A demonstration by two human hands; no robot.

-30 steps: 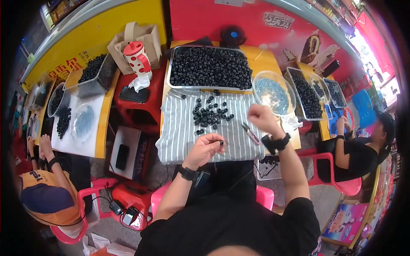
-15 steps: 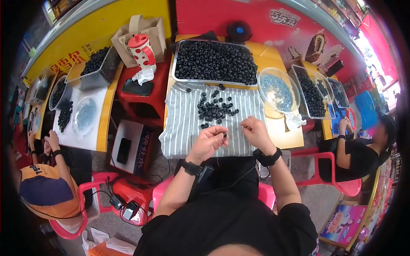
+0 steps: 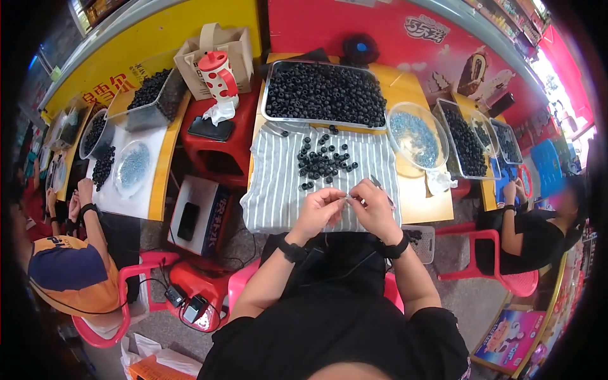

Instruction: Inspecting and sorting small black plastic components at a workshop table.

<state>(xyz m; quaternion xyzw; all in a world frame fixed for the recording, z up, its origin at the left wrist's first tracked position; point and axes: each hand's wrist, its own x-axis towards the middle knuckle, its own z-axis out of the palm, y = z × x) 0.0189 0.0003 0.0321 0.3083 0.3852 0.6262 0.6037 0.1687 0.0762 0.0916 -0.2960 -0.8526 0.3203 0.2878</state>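
Note:
My left hand [image 3: 318,211] and my right hand [image 3: 376,208] meet above the front of a striped grey-and-white cloth [image 3: 272,196]. Both are closed, thumb and fingertips pinched together around something small and pale that is too tiny to make out. A slim dark tip [image 3: 376,183] sticks out beside my right hand; its kind is unclear. Just beyond the hands, a loose cluster of small black ring-shaped pieces [image 3: 324,162] lies on the cloth. Behind it stands a clear rectangular tub [image 3: 323,125] heaped with the same black pieces.
To the right are a round clear bowl [image 3: 443,152] of small bluish pieces and a crumpled tissue [image 3: 439,183]. A red stool [image 3: 218,151] at left bears a phone [image 3: 212,129] and a red-and-white spotted cup [image 3: 219,75]. Co-workers sit on both sides.
My right hand has moved left to meet my left hand, and their fingertips now come together. The black piece seen in my left fingers before no longer shows there.

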